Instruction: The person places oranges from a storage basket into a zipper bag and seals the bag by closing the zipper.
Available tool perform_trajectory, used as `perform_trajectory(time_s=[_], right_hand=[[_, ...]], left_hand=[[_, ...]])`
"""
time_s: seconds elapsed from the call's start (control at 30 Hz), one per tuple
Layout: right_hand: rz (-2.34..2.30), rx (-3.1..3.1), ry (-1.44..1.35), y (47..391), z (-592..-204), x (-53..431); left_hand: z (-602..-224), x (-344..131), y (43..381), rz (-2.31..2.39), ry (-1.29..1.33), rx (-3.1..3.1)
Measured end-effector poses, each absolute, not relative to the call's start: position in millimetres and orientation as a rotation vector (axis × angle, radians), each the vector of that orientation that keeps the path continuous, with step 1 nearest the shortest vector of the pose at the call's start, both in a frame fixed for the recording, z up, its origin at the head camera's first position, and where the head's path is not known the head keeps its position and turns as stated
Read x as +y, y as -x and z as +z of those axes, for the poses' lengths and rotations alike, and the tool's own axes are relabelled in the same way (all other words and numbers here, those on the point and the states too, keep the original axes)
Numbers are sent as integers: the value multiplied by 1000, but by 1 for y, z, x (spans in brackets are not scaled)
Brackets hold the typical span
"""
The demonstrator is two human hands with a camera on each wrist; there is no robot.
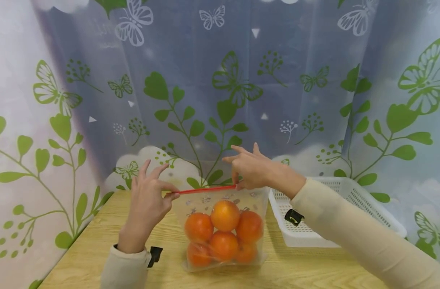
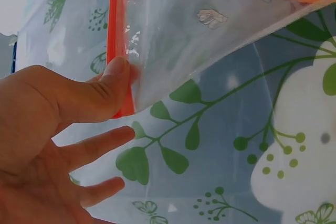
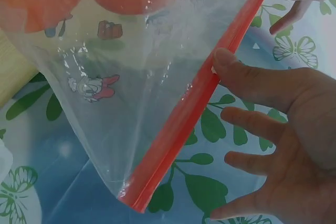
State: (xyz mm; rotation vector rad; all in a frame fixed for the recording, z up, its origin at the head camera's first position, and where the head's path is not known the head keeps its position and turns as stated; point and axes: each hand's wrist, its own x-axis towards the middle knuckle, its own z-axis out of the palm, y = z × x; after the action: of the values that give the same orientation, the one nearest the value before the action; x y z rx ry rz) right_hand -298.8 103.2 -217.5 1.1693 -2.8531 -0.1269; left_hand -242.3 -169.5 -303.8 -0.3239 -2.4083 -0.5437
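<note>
A clear zip bag (image 1: 223, 195) with small cartoon prints stands upright on the table, filled with several oranges (image 1: 224, 245). Along its top runs a red zip strip (image 1: 205, 189). My left hand (image 1: 147, 200) pinches the strip's left end between thumb and index finger, its other fingers spread. Further right on the strip, my right hand (image 1: 254, 168) pinches with thumb and index finger, other fingers extended. In the right wrist view, a tiny pale bit shows at the thumb (image 3: 231, 66), and the red strip continues past it to the bag's corner (image 3: 134, 203).
A white perforated plastic basket (image 1: 310, 240) stands to the right of the bag, partly behind my right forearm. The wood-grain table (image 1: 93, 249) meets a curtain (image 1: 191, 48) printed with leaves and butterflies at the back and sides. Black wrist mounts (image 1: 155, 256) sit on both sleeves.
</note>
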Motion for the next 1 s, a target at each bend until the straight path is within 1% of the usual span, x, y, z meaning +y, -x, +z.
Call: perform_trajectory(time_s=[0.2,0.43,0.77,1.0], right_hand=[[-251,-2836,-1188,299,-214,103],[-369,-2814,-1149,296,-211,114],[-358,-2798,-1139,296,-210,135],[-338,-2840,-1075,296,-206,152]], left_hand=[[-300,-168,241,-489,329,-2418],[-298,-170,239,-376,330,-2427],[-296,-176,238,-361,322,-2493],[-295,-177,239,-366,307,-2515]])
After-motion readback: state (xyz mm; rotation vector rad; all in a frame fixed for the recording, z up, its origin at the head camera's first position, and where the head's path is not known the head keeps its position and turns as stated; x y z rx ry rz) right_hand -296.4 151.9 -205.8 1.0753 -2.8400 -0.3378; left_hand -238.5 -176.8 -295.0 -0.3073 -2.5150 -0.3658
